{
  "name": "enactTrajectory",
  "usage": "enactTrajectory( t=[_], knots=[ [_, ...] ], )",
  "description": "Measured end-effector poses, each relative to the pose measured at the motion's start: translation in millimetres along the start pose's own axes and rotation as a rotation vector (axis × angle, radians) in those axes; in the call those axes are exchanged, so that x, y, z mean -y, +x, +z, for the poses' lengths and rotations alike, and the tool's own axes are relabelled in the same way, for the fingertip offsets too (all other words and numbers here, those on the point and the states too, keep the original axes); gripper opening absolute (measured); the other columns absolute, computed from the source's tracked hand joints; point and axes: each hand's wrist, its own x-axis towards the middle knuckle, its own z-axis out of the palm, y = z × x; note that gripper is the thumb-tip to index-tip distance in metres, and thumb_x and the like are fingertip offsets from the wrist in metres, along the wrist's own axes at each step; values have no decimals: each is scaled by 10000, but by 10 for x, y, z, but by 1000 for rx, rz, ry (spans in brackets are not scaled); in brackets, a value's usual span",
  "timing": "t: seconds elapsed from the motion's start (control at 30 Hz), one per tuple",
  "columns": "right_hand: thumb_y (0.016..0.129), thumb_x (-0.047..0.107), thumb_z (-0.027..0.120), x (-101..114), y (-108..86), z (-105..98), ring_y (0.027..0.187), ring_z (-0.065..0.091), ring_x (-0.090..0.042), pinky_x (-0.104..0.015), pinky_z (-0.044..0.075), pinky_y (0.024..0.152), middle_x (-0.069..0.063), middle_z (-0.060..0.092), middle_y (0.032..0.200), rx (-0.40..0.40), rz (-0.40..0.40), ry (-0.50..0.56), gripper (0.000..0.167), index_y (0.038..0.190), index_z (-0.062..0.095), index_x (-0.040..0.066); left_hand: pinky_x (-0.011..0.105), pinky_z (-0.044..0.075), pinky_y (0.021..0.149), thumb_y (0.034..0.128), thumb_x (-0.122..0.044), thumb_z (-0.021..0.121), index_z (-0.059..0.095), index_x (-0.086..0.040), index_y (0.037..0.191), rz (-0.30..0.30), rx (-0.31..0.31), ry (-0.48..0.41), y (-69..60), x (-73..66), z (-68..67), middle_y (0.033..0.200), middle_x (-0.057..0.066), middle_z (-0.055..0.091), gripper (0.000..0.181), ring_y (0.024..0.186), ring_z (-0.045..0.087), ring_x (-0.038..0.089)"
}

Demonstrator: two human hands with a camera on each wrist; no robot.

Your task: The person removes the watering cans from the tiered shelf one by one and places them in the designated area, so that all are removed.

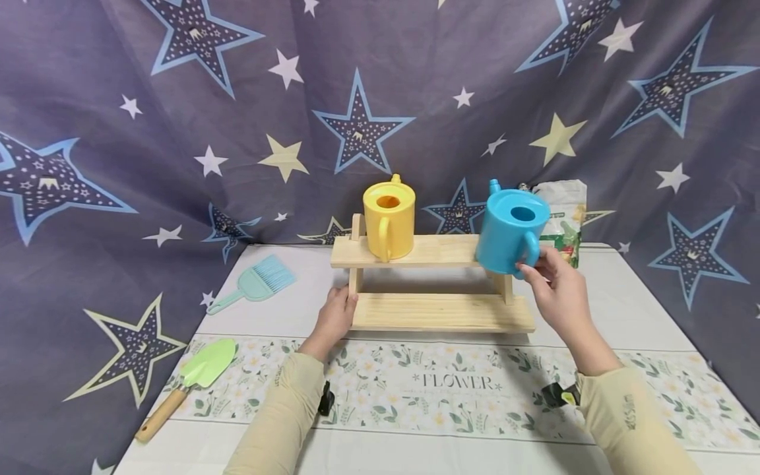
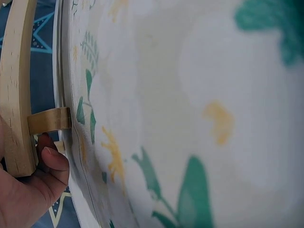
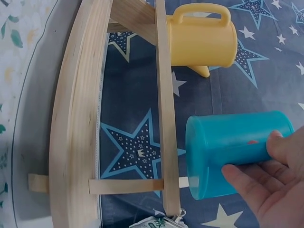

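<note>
A blue watering can [image 1: 505, 231] is held by my right hand [image 1: 561, 293] at its handle, at the right end of the upper board. In the right wrist view a narrow gap shows between the can's base and that board [image 3: 167, 118]. My left hand [image 1: 335, 316] grips the left end of the two-tier wooden plant stand [image 1: 439, 313] at its lower board; in the left wrist view the fingers curl by the board's end [image 2: 19, 156]. On the upper board's left part stands a yellow watering can [image 1: 392, 224], upright, its handle toward me.
Behind the stand's right end is a printed bag [image 1: 567, 211]. A light green brush [image 1: 255, 284] lies on the left of the table [image 1: 178, 455], with a green hand trowel [image 1: 196, 376] nearer me. A star-patterned cloth [image 1: 415, 86] hangs behind.
</note>
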Motion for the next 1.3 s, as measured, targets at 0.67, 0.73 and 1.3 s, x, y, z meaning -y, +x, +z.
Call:
enactTrajectory(
  t=[0.67, 0.73, 1.3],
  knots=[
    [952, 89, 647, -109, -167, -271, 959, 534, 154, -49, 468, 810, -191, 671, 1098, -46, 19, -66, 279, 1197, 581, -26, 504, 467, 988, 1062, -289, 391, 380, -38, 1483, 7, -1, 1, -14, -15, -3, 1254, 184, 458, 490, 1131, 551, 359],
    [951, 86, 647, -111, -178, -295, 960, 513, 180, -31, 451, 806, -198, 666, 1105, -50, 17, -65, 282, 1198, 579, -33, 506, 464, 993, 1062, -288, 391, 374, -38, 1486, 5, 1, 0, -19, -20, -8, 1265, 187, 455, 493, 1143, 548, 365],
    [949, 98, 653, -203, -276, -510, 924, 460, 243, 8, 402, 790, -178, 671, 1080, -90, 65, -115, 271, 1181, 591, -29, 494, 452, 1013, 1062, -301, 375, 359, -46, 1494, -2, 3, 9, -16, -23, -3, 1291, 181, 441, 502, 1168, 535, 354]
  ],
)
